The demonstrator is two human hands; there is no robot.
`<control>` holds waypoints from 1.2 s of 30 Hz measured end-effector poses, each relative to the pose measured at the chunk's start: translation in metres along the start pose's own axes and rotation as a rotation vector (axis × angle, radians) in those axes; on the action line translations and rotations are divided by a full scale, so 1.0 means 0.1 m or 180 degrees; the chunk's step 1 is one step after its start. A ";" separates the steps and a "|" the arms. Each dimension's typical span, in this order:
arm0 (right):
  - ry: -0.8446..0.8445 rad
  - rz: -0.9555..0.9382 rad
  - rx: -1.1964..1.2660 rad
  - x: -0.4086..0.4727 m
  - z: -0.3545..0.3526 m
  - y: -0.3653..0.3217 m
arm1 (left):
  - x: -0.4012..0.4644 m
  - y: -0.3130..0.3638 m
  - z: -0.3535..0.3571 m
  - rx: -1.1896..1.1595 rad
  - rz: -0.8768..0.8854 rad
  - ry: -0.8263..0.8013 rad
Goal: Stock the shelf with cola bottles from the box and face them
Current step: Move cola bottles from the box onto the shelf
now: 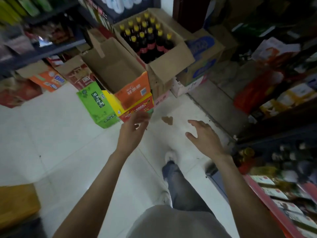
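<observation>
An open cardboard box [178,54] stands at the top centre and holds several dark cola bottles [151,38] with yellow caps and red labels. My left hand [132,133] reaches forward over the white floor with relaxed fingers and holds nothing. To its right, my right hand [204,134] is spread open and is also empty. Both hands are well short of the bottle box. Shelves with goods [283,169] line the right side, blurred.
An empty orange-fronted carton [120,73] sits on a red and yellow carton [139,107] in front of the bottle box. A green carton [96,103] lies beside them. More boxes crowd the left shelving [42,48]. My leg and white shoe [169,157] stand on the tiled floor.
</observation>
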State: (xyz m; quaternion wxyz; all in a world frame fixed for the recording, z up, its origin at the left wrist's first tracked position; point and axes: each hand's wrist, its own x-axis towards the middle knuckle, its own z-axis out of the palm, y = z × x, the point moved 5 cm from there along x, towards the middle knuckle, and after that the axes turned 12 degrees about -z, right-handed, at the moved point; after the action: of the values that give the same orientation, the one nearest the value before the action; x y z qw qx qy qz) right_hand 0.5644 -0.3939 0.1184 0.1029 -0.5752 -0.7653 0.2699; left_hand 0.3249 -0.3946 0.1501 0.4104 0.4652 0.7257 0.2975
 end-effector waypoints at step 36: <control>0.1666 0.2311 0.0813 6.29 0.62 1.37 | 6.71 0.51 1.68 0.1496 0.0863 -0.0491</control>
State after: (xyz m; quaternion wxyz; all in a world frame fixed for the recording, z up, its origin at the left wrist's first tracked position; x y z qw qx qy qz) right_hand 0.4491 0.2025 -0.1023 0.2615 -0.8373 -0.4234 0.2263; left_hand 0.3388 0.2504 -0.1036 0.3017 0.6617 0.6726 0.1369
